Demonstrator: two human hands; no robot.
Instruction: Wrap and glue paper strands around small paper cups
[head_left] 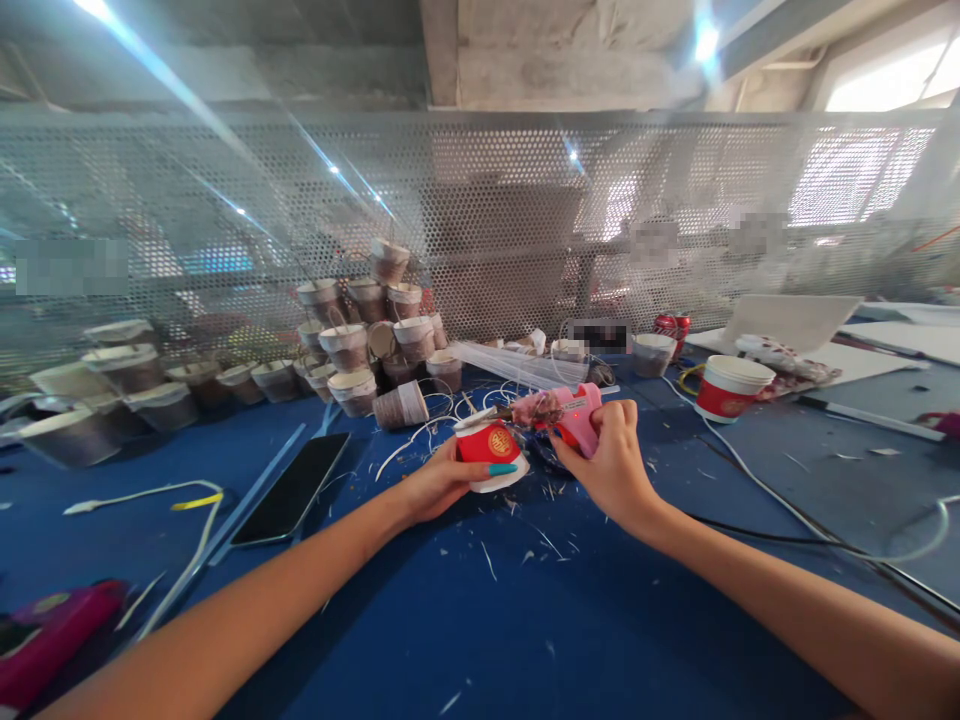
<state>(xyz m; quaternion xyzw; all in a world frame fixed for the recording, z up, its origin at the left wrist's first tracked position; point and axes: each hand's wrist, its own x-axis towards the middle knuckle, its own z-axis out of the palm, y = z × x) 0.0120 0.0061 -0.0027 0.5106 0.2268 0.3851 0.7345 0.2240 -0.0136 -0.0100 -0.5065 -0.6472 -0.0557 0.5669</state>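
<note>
My left hand [442, 482] grips a red and white paper cup [487, 450] with a gold emblem, tilted above the blue table. The thumb, with a teal nail, lies along the cup's side. In my right hand [611, 455] is a pink hot glue gun [574, 412], its fingers wrapped around the handle. A small red light shows on its body. The gun's nozzle points left and sits at the cup's rim, where brownish residue clings to the front of the gun. Whether the tip touches the cup, I cannot tell.
Stacked covered cups [345, 345] stand at the back left. A black phone [292, 490] and a magenta tool [60, 635] lie on the left. Clear glue sticks [517, 365] lie behind my hands. Another red cup [731, 388] stands right, near cables [750, 470]. A perforated metal screen [495, 230] borders the table.
</note>
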